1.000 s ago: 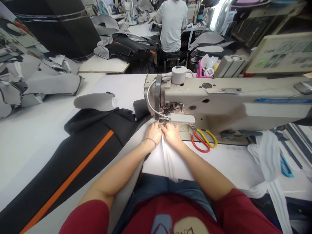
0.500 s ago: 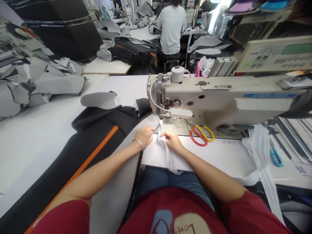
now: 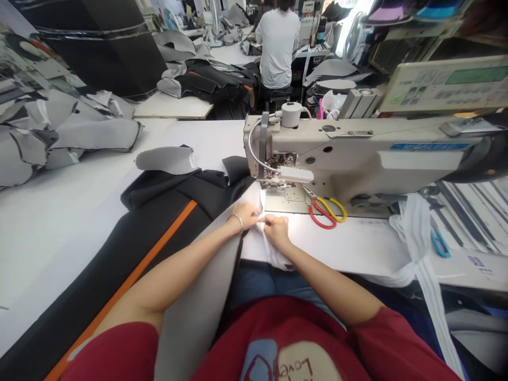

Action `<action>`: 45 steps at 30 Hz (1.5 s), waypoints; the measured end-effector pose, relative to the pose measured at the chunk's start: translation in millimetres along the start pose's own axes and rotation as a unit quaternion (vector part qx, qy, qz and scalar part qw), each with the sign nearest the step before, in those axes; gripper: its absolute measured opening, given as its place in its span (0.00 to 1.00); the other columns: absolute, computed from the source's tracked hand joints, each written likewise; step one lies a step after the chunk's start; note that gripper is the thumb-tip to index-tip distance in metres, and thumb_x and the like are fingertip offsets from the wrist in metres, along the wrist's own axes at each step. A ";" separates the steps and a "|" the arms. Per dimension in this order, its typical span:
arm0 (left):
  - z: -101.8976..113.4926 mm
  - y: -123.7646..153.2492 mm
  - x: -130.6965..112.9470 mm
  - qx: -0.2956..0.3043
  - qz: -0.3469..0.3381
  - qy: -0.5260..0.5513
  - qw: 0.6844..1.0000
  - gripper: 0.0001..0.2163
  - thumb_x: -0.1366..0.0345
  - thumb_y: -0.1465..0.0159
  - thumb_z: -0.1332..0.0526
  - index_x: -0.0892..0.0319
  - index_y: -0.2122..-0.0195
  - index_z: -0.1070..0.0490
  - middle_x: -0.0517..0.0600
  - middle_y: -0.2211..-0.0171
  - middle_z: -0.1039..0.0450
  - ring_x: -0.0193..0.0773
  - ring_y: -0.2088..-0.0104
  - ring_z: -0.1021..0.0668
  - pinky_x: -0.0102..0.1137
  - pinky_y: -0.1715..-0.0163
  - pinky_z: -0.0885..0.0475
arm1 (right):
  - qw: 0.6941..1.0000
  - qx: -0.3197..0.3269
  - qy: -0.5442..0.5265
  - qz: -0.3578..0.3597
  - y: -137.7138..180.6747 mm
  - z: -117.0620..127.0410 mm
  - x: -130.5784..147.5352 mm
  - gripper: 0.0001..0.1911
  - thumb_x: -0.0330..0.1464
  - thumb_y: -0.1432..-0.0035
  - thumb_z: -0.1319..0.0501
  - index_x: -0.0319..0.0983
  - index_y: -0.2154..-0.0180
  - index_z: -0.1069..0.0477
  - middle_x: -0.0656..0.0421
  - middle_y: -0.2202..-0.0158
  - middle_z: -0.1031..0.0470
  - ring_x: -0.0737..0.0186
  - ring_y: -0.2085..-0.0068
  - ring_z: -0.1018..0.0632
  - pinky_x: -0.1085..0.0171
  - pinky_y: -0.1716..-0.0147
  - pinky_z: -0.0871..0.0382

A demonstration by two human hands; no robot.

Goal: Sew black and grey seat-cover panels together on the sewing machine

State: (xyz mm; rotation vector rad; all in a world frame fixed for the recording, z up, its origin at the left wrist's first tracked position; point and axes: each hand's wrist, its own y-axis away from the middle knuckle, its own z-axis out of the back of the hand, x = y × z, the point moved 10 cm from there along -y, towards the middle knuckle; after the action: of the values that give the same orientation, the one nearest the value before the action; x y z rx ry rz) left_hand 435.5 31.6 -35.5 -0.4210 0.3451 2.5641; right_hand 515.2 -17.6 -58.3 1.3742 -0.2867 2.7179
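Note:
My left hand (image 3: 246, 216) is closed on the edge of a long fabric panel (image 3: 159, 233), black with an orange stripe and a grey underside, just in front of the sewing machine's needle area. Beside it, nearly touching, my right hand (image 3: 277, 233) pinches a white tape (image 3: 270, 251). The tape runs from under the presser foot down over the table edge towards my lap. The sewing machine (image 3: 341, 143) stands over the work, and its needle is too small to make out. Scissors (image 3: 326, 210) with one red and one yellow handle lie on the machine bed, right of my hands.
A loose length of white tape (image 3: 415, 233) hangs over the table's right side, near blue-handled snips (image 3: 440, 242). Grey fabric pieces (image 3: 95, 135) are heaped at left. A control panel (image 3: 448, 84) sits behind the machine. A person in a white shirt (image 3: 278, 50) sits farther back.
Both hands have come closer together; the left has moved right with the panel edge, which now lies against the tape. The view has shifted slightly.

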 end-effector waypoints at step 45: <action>1.2 -28.0 -17.6 -0.140 0.022 -0.121 0.982 0.11 0.74 0.47 0.48 0.64 0.64 0.33 0.57 0.59 0.34 0.44 0.57 0.34 0.36 0.60 0.36 | 0.931 0.092 0.275 0.223 -57.9 -1.6 10.1 0.19 0.28 0.42 0.55 0.36 0.49 0.46 0.53 0.64 0.34 0.59 0.63 0.34 0.63 0.68 0.52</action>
State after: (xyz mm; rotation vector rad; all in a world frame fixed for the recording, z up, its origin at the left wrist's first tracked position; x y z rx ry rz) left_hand 464.3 47.4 -32.6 -0.1969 -0.0972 2.6784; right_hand 517.1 39.4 -43.6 0.5569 -0.3338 3.4324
